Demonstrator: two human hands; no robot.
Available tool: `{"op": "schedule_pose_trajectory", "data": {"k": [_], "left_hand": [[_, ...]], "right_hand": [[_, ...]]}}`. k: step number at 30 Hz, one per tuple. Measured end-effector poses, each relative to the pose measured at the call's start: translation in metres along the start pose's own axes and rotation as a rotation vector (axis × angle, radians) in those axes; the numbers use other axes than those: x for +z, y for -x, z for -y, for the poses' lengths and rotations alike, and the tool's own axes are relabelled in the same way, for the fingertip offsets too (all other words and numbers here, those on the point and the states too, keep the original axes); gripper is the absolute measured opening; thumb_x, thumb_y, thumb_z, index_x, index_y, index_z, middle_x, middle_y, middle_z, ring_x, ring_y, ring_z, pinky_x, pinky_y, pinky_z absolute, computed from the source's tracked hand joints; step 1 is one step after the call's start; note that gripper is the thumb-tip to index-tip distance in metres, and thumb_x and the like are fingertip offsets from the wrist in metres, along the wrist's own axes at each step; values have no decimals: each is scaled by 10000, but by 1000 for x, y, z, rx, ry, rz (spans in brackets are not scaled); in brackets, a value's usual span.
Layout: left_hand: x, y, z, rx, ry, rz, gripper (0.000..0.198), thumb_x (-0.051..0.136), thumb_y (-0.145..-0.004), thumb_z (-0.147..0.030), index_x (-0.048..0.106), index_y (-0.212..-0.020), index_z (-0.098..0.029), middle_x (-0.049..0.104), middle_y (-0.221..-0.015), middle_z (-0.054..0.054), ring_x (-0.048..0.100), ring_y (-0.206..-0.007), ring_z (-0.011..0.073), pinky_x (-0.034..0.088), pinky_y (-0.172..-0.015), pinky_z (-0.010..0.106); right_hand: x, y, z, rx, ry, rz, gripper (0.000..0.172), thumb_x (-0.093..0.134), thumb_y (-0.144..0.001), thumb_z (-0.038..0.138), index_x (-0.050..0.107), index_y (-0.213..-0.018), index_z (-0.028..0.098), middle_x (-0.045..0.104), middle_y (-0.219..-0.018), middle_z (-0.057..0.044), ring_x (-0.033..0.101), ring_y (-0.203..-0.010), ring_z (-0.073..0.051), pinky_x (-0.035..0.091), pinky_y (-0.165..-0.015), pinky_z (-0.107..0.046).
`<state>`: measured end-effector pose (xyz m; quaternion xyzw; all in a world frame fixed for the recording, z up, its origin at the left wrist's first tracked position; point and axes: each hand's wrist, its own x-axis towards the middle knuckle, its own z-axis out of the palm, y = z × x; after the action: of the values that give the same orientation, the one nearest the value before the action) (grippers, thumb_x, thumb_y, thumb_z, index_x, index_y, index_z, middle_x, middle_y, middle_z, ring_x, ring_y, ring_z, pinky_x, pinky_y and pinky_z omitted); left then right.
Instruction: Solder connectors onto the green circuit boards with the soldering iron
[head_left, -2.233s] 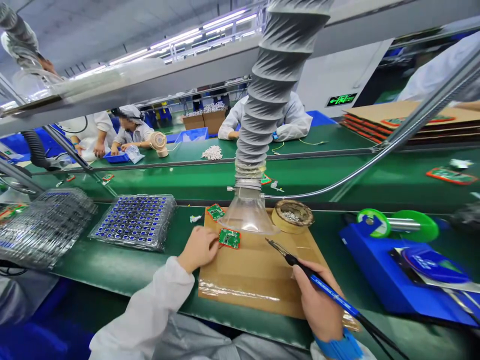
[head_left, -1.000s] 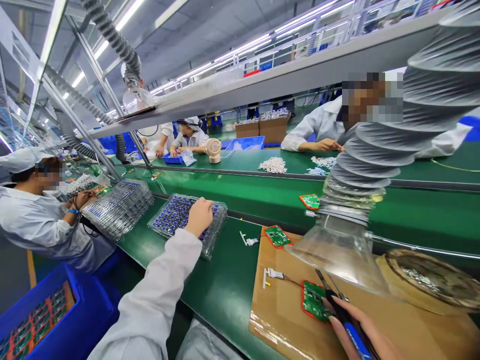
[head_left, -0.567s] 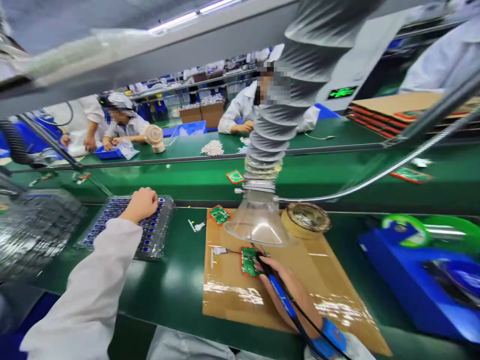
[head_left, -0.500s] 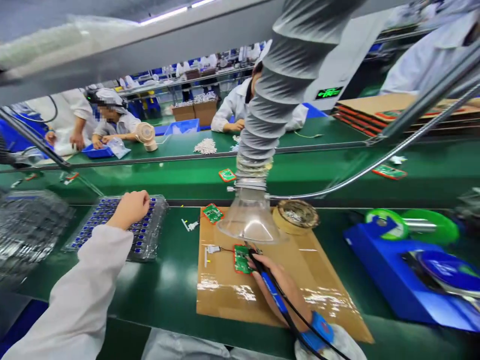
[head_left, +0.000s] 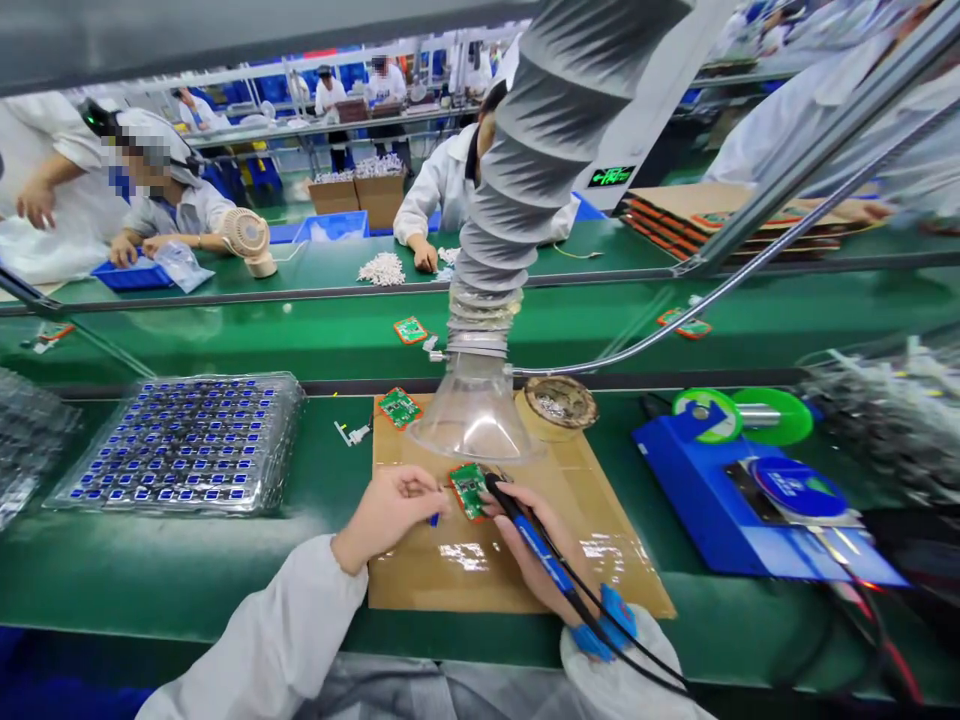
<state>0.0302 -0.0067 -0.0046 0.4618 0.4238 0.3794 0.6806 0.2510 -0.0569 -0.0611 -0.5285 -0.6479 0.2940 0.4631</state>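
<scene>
Has green board (head_left: 466,488) at 6 o'clock from hood (head_left: 480,420), likely for fume pickup, gripping soldering iron (head_left: 544,560) and apparently bracing board with right fingers (head_left: 529,497), pinching small blue part (head_left: 433,519) in left fingers (head_left: 420,499) at board's 8 o'clock.

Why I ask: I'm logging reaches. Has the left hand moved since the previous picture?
Yes: the left hand has moved right, from the tray to the cardboard.

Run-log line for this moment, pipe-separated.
left hand: holding small blue piece | right hand: holding soldering iron | green board: between hands | clear funnel: beyond board
</scene>
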Motion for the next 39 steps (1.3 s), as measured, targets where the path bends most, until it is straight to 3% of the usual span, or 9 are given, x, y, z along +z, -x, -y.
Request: {"op": "schedule_pose_trajectory", "data": {"k": [3,8,17,20,26,31,35,39], "left_hand": [[12,2,0,-90,-147,65,243,798,-719,-363,704,-730,-139,727,-675,46,629,-593,129,508,-615,245],[19,8,1,-30,-356,33,185,714,-780,-318,739,-731,-142,731,-695,42,617,-601,126,469,-584,227],[26,10,-1,105,-526,-53,170,677,-828,-305,770,-748,-187,756,-729,36,650,-659,159,498,-618,253],[25,10,-1,114,-612,-63,177,665,-848,-307,763,-746,-201,750,-724,30,644,-671,168,493,-645,276],[20,-5,4,284,-913,-112,159,673,-856,-239,739,-712,-226,739,-819,28,645,-904,218,442,-930,396],[17,-23,11,186,-1118,-97,212,667,-840,-184,732,-641,-221,715,-782,27,620,-881,225,420,-878,402],[17,-27,10,151,-1104,-80,229,644,-808,-145,715,-603,-216,706,-737,29,612,-817,214,435,-756,341],[17,-29,8,141,-1082,-85,233,642,-773,-116,689,-567,-215,679,-655,17,611,-770,203,431,-723,317]], "right_hand": [[12,0,19,122,-233,-81,293,613,-980,394,588,-1237,256,762,-1034,-60,754,-880,-199,613,-854,-370],[25,-7,45,204,-441,-132,363,755,-871,385,609,-1174,250,744,-957,-37,735,-830,-187,619,-765,-324],[20,-12,48,274,-488,-187,254,772,-835,336,659,-1045,250,758,-862,-15,747,-794,-190,624,-769,-321],[22,-10,45,270,-460,-194,237,762,-842,333,659,-1040,254,743,-856,-5,737,-772,-179,619,-739,-299],[9,-2,29,259,-285,-191,269,759,-852,359,680,-1087,254,754,-932,-24,740,-834,-197,615,-807,-328],[-18,10,7,222,-56,-274,239,686,-900,419,719,-1063,247,755,-1063,-73,727,-978,-244,600,-869,-385],[-22,16,-2,230,-47,-346,203,600,-954,415,685,-970,231,724,-885,-59,710,-811,-210,591,-719,-332],[-17,15,3,165,-78,-270,152,620,-944,374,684,-916,239,724,-840,-45,712,-770,-200,596,-694,-312]]}}
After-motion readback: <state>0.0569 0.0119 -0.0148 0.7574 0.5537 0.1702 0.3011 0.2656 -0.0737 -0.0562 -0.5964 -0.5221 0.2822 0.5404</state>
